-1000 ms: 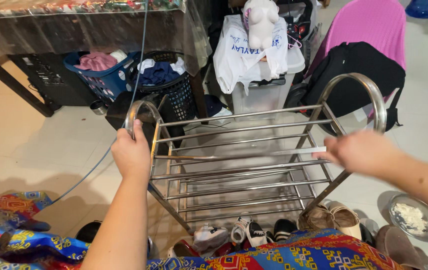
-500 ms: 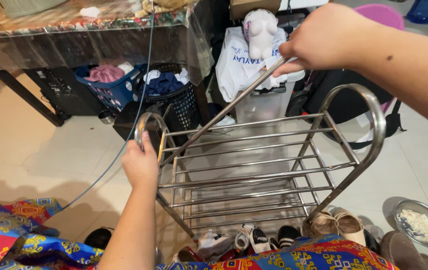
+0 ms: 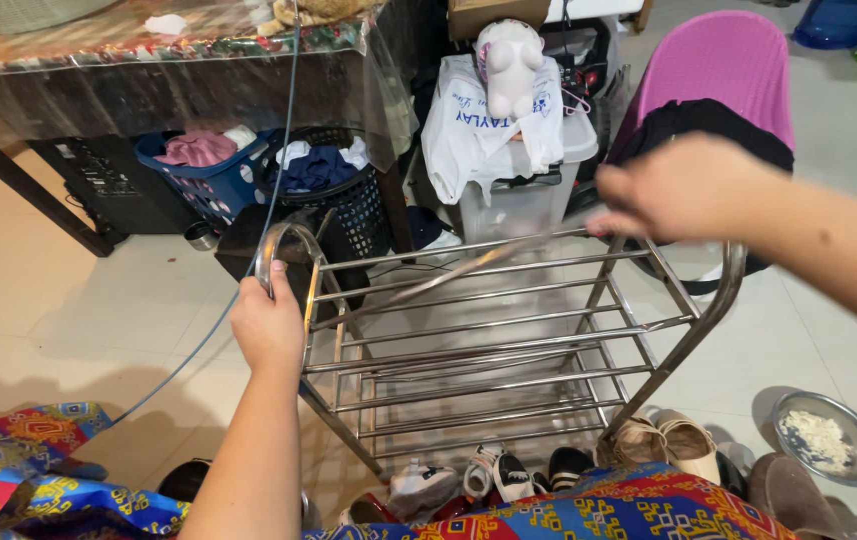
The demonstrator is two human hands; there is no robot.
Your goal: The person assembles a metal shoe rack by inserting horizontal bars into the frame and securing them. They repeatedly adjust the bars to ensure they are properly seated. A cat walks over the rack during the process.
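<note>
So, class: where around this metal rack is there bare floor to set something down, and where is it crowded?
Bare tile lies left of the rack, between the table leg and the left hand. Shoes crowd the rack's foot, baskets and a bin crowd behind; a bowl sits at right.

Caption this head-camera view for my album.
Left hand grips a steel shoe rack; right hand holds a loose metal rod.

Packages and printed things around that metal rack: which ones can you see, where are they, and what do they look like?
White plastic bag: draped over the clear storage bin behind the rack, crumpled, with blue lettering.
Clear storage bin: on the floor behind the rack, boxy, translucent with a pale lid.
Cardboard box: top edge, above the bag, brown, only partly in view.
No screens or signs show.
</note>
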